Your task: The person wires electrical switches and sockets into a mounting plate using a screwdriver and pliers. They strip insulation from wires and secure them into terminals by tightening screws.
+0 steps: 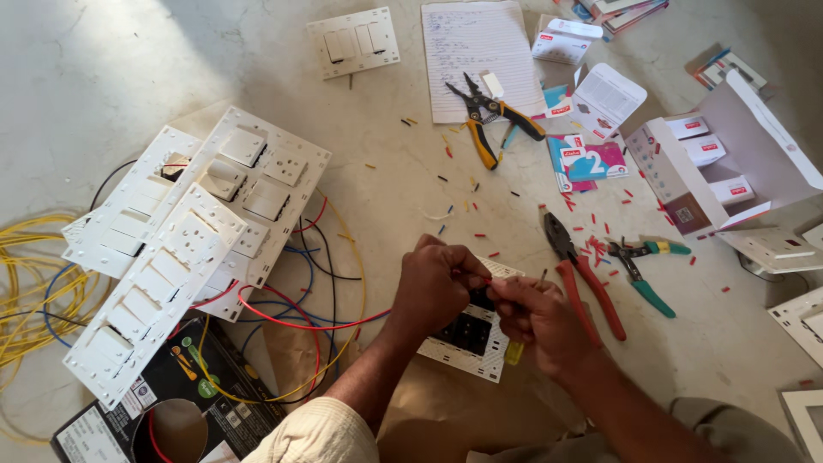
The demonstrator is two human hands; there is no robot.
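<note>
My left hand [433,287] and my right hand [536,317] meet over a white switch plate [480,339] that lies back side up on the floor, its black modules showing. The left fingers pinch a thin red wire [291,321] that trails off to the left. My right hand grips a small screwdriver with a yellow handle [513,352], its tip down at the plate. Both hands touch each other above the plate.
Stacked white switch boards [184,240] lie left, with yellow wire coils [39,283] beyond. Red-handled pliers [583,274] and green-handled cutters [639,270] lie right. Yellow-black strippers [489,116] rest on a written sheet [476,51]. An open carton [729,163] of small boxes stands far right.
</note>
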